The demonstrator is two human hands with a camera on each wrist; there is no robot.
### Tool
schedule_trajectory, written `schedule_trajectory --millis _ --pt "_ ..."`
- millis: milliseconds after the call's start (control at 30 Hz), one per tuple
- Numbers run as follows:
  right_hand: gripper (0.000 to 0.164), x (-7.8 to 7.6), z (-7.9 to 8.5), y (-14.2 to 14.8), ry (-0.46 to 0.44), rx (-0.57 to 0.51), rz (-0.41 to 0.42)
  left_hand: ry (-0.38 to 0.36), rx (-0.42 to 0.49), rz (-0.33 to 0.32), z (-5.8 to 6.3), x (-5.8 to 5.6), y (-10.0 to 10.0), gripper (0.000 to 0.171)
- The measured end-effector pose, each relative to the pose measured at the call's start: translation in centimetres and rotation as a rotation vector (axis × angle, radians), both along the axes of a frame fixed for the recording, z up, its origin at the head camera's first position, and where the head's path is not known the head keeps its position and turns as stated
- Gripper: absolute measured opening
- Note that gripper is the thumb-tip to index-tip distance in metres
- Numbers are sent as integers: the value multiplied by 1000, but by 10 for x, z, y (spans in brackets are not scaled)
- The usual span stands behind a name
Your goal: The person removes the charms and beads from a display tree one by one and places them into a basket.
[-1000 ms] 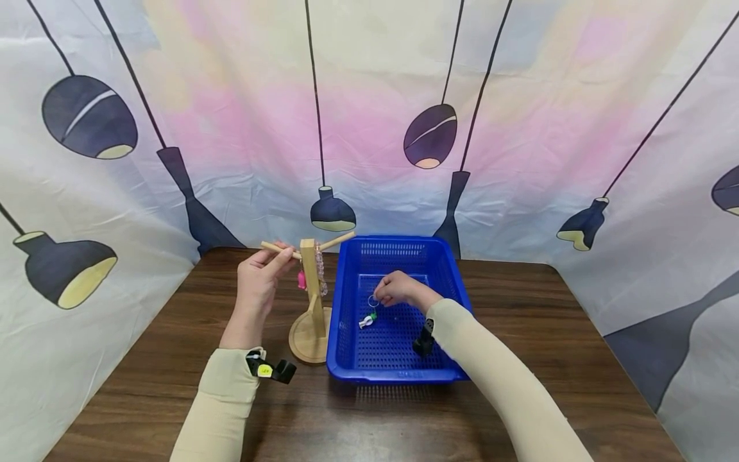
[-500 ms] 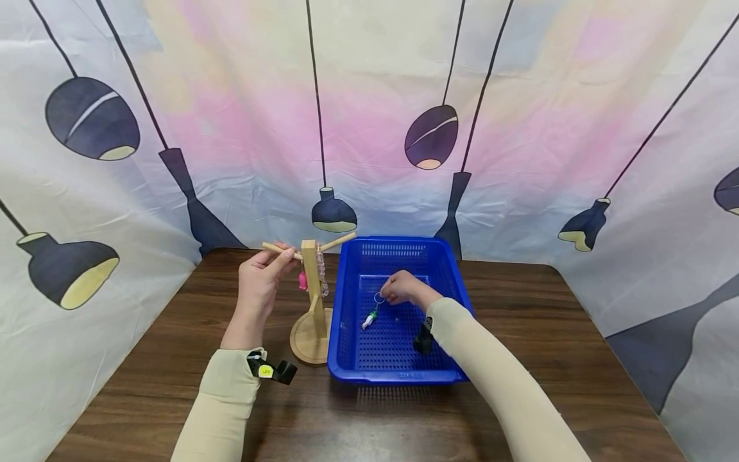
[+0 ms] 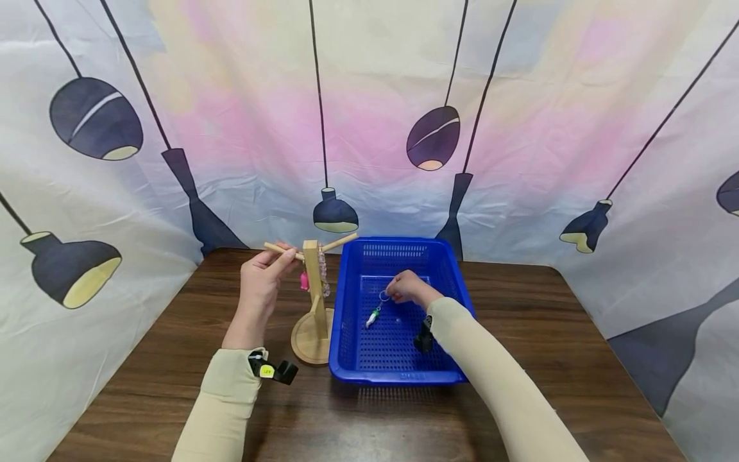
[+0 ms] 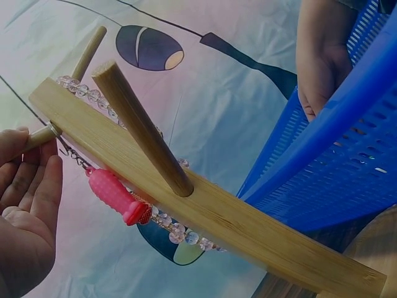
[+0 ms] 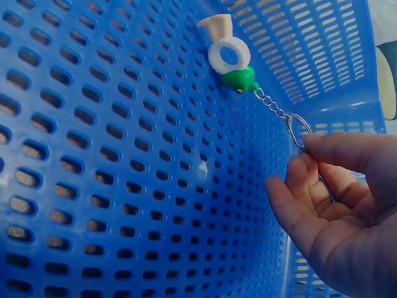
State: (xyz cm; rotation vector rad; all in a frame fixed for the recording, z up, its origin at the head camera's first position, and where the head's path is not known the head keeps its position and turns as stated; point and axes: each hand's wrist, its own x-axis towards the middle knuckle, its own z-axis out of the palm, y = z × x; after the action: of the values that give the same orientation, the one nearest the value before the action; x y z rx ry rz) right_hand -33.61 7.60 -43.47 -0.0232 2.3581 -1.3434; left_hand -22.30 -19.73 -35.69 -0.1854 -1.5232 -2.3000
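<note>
My left hand point(image 3: 260, 282) pinches one peg of a wooden hanging stand point(image 4: 248, 214) between thumb and fingers. On that peg, close to the post, hangs a keychain with a pink charm point(image 4: 111, 192). A clear pink beaded strand point(image 4: 93, 96) hangs from the far peg, partly hidden behind the post. Inside the blue basket point(image 3: 398, 377) my right hand point(image 5: 347, 205) pinches the metal ring of another keychain point(image 5: 238, 79). Its charm is green, white and cream and dangles from a short chain low in the basket.
The stand's round base point(image 3: 304, 346) sits right beside the basket's left wall on a brown wooden table point(image 3: 537, 333). Another peg point(image 4: 139, 124) juts from the post toward the left wrist camera. Behind the table hangs a lamp-printed cloth point(image 3: 381, 128).
My right hand has shifted slightly to the right, and the green-and-white keychain has swung and turned along with it. The left hand keeps its hold on the peg.
</note>
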Motion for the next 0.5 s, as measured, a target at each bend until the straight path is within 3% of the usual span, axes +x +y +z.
schedule_trajectory --millis 133,267,367,500 --pt "3 -25 -29 9 28 -29 21 0 -12 -1 0 1 1 31" --pt "4 -38 -40 11 10 10 -17 0 -24 5 0 2 1 31" --pt "8 -19 -19 9 8 47 -56 3 -25 11 0 1 2 31" --pt "10 -9 -10 8 8 37 -59 3 -32 18 0 1 1 32"
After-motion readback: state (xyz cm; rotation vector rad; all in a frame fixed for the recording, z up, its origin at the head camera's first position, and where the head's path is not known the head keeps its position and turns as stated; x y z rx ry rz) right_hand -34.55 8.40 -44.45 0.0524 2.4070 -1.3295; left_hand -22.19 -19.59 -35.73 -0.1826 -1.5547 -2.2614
